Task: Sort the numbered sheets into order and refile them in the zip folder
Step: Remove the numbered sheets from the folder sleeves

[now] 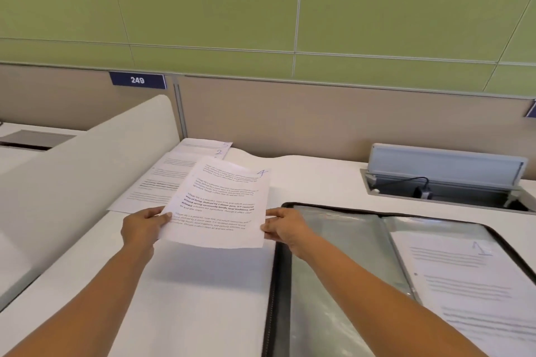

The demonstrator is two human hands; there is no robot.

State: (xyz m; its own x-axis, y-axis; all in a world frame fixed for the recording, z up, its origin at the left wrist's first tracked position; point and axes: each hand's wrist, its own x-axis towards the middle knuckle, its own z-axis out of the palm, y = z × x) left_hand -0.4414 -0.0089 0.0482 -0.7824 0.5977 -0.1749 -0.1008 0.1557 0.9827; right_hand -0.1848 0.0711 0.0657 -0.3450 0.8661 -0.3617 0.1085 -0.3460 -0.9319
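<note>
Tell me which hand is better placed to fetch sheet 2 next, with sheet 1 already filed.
Left, probably. The left hand pinches sheet 4 on the side nearest the loose pile where sheet 2 lies; the right hand holds the edge beside the zip folder, farther away.

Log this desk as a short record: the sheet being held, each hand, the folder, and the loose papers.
held sheet: sheet 4, lifted above the desk
left hand: pinches its left edge
right hand: pinches its right edge
zip folder: open flat, to the right
filed: sheet 1, in the folder's right side
loose pile: back left, numbers 5 and 2 showing
</note>
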